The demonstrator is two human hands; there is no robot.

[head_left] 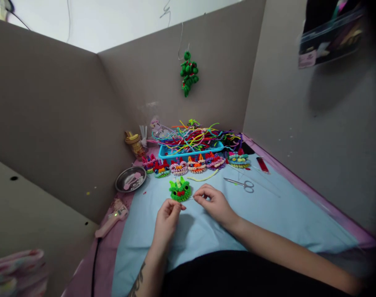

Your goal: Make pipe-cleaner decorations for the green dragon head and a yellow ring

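My left hand (167, 216) is closed in a pinch just in front of a green fuzzy animal head (180, 194) made of pipe cleaners, with dark eyes and a red mouth. To its right, my right hand (217, 206) also pinches, fingertips close to the head's right side. Something thin and pale shows faintly between the two hands, too small to name. The green head lies on the light blue cloth (200, 239). A yellow pipe cleaner (204, 177) rests behind the right hand. Silver scissors (242, 184) lie farther right, apart from both hands.
Behind stands a blue tray (164, 156) heaped with pipe cleaners (190, 138). Several finished heads (196, 164) line its front. At left are a metal bowl (121, 187) and a pink corded glue gun (112, 222). A red object (262, 165) lies right. Grey panels (218, 70) enclose the table.
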